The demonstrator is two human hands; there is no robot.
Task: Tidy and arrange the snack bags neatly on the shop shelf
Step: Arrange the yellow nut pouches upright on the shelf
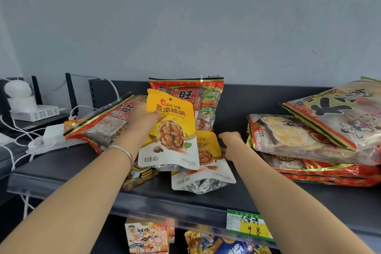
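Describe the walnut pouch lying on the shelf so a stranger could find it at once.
Start at the dark shelf, in front of the tall red bag standing at the back. There the lying walnut pouch, yellow and white, rests on the board with the right hand at its right edge. Unlike its twin, held up in the left hand and overlapping it, this one lies low.
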